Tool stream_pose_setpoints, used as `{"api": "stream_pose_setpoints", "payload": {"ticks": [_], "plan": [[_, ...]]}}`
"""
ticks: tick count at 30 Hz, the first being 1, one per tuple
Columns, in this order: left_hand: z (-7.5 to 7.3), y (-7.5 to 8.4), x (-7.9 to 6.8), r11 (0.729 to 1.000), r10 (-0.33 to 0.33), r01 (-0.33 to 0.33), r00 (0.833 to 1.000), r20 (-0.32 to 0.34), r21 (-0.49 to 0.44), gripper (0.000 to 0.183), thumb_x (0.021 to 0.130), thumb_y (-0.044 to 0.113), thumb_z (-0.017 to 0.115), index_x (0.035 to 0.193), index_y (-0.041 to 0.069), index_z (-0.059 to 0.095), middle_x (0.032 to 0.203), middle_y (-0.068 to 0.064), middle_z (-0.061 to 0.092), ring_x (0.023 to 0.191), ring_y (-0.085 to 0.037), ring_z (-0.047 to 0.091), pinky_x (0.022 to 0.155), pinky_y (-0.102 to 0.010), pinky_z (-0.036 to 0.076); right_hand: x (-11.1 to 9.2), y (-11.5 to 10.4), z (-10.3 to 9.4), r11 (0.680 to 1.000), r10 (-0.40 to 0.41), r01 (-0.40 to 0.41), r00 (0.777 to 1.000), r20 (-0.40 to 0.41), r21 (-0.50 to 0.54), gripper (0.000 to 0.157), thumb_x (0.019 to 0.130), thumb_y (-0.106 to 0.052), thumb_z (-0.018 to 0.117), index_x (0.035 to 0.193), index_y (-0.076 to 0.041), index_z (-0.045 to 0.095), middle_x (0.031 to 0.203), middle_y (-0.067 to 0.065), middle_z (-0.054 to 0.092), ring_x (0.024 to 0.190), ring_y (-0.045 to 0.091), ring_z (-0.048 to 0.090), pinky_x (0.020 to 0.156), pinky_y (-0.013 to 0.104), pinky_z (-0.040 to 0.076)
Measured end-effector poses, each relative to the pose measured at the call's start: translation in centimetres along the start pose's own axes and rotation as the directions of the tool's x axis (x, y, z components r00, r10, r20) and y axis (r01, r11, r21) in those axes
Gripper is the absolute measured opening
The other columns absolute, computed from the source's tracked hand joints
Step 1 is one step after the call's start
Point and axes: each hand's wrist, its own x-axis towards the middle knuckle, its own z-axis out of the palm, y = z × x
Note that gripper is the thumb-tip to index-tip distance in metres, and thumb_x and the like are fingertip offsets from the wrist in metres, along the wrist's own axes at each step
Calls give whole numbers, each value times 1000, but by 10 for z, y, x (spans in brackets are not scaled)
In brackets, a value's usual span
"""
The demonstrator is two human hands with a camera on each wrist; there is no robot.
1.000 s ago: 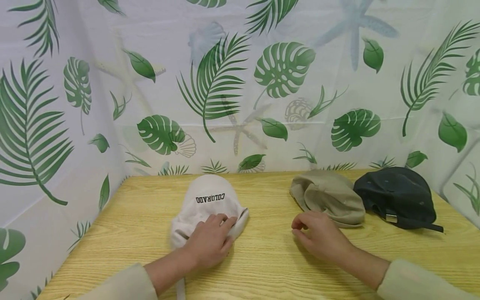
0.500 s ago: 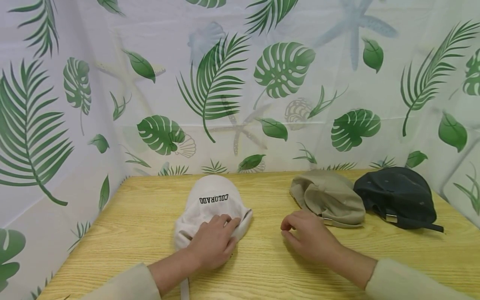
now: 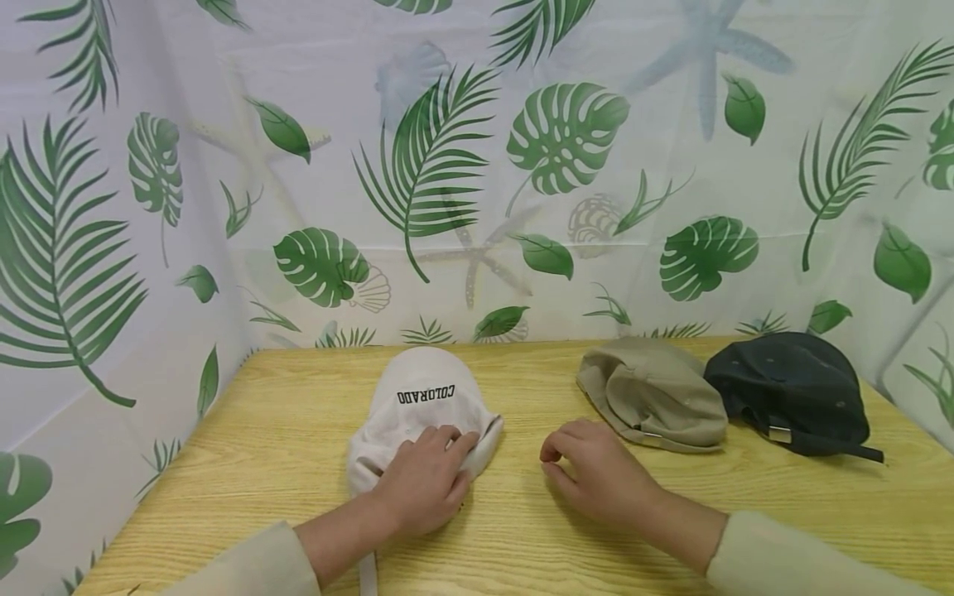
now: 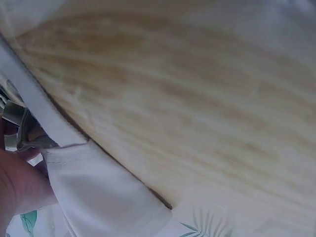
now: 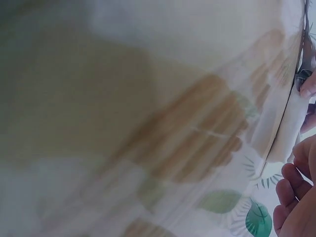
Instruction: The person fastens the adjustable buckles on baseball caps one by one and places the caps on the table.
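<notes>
Toward the left of the table lies a white baseball cap (image 3: 425,372) with black COLORADO lettering, upside down from this side. My left hand (image 3: 425,484) grips its near edge, the fingers over the fabric. The left wrist view catches part of that hand by a metal buckle (image 4: 14,113) on the cap's strap. A thin white strap (image 3: 368,571) trails below the left wrist. My right hand (image 3: 599,468) hovers right of the cap, fingers loosely curled around nothing; in the right wrist view its fingers show at the lower right edge. The left palm is hidden.
A khaki cap (image 3: 656,389) sits at the right, touching a dark navy cap (image 3: 790,393) with a metal strap buckle. The wooden table (image 3: 291,430) meets a leaf-printed cloth (image 3: 462,306) at the back and sides.
The white cap and my left hand have shifted slightly right, then stayed put. My right hand has moved left, away from the khaki cap and nearer the white one.
</notes>
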Motion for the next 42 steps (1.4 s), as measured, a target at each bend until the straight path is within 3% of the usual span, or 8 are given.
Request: {"api": "stream_pose_setpoints", "payload": {"ticks": [17,24,32,37,40,42], "plan": [[1,2,2,1000,12,-12,1000,-19,0,46,99,30,49,142,14,52,126,-7,60,113,-24,55,82,-46,51,14,-19,9,999,-43,43,997,61,1,14,83,-14,78,83,-21,66,82,-11,62,79,8,55,70,30,45],[3,4,2,999,14,-14,1000,-5,-45,49,99,39,50,142,15,52,127,-6,59,114,-24,55,83,-48,51,21,-25,15,999,-54,54,995,89,-2,14,84,-14,77,83,-21,65,83,-10,62,80,8,55,70,29,44],[-2,9,3,992,10,-2,998,68,-125,79,92,61,56,150,10,42,141,-9,53,129,-26,50,98,-48,48,25,-28,19,998,-53,57,991,123,-25,11,87,-22,75,83,-23,65,81,-13,61,75,7,50,68,26,40],[-8,5,0,973,68,-42,992,109,-226,94,86,66,63,154,7,34,151,-9,44,138,-23,44,110,-42,42,24,-29,19,998,-57,58,991,119,-2,9,90,-29,73,85,-23,66,83,-13,61,80,7,52,71,27,41],[-12,1,-7,951,123,-103,991,50,-293,90,85,59,70,153,9,37,150,-6,46,138,-20,44,111,-40,42,23,-32,20,996,-86,83,991,106,30,12,91,-33,71,87,-23,66,85,-13,61,85,6,55,76,31,45],[-16,-2,-12,930,164,-173,985,-54,-325,79,85,49,74,148,10,44,145,-2,51,134,-17,48,108,-38,45,24,-33,20,991,-126,122,988,90,53,14,91,-35,70,88,-22,66,86,-12,62,85,5,56,76,31,46]]}}
